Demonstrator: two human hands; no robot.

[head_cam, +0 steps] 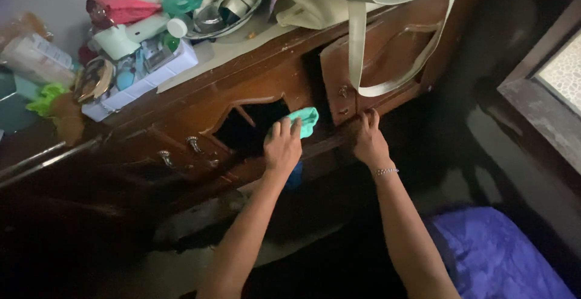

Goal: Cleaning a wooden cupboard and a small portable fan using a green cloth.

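Left hand (282, 147), green cloth (304, 119), seemingly in dark drawer (254, 123).

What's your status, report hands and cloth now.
Left hand pressing green cloth at dresser opening. Right hand gripping drawer edge. Bag strap hanging close above.

You have an open gap at frame centre: the dark drawer opening (251, 126), though your left hand (282, 149) and the green cloth (304, 119) fill its right side. The bag strap (357, 51) hangs across the upper-right cabinet door (387, 63). Clutter crowds the upper-left desktop (236, 48).
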